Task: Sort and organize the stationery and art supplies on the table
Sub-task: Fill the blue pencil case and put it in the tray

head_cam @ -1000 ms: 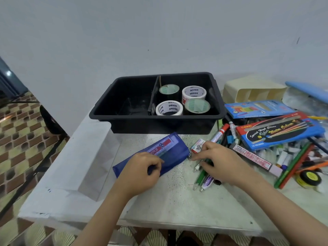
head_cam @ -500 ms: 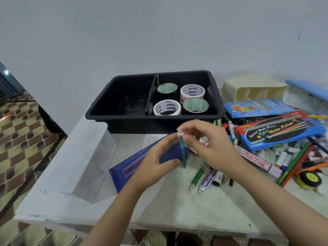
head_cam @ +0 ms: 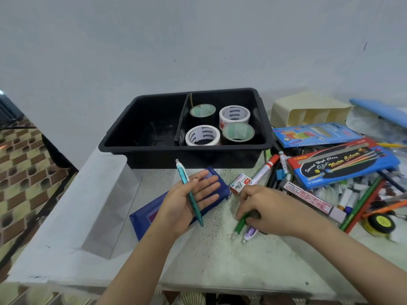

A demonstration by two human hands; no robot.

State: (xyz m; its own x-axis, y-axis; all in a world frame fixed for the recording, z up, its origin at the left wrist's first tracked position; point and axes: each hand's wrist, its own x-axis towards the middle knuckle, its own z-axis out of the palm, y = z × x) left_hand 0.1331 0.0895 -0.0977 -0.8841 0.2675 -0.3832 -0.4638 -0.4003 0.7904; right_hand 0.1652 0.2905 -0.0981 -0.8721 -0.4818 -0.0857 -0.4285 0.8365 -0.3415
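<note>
My left hand (head_cam: pixel 187 203) hovers palm up over a blue pencil pouch (head_cam: pixel 147 214) lying on the table. Its fingers are straight, and a teal pen (head_cam: pixel 190 194) lies across the palm, sticking out past both sides. My right hand (head_cam: pixel 271 210) is lower right of it, with its fingers curled down on a green pen (head_cam: pixel 239 225) and a purple pen (head_cam: pixel 250 233) on the table. A black divided tray (head_cam: pixel 154 148) stands behind, with several tape rolls (head_cam: pixel 202 135) in its right compartment; the left compartment holds nothing.
Right of my hands lies a heap of markers, pencils and paint tubes, with a water colour box (head_cam: pixel 343 166), a coloured pencil box (head_cam: pixel 315 133), a stapler box (head_cam: pixel 240 182) and a cream organizer (head_cam: pixel 308 113). A clear plastic bin (head_cam: pixel 92 208) sits at the left table edge.
My right hand left the teal pen in my left hand and dropped to the pens on the table. My left hand let go of the pouch and opened palm up.
</note>
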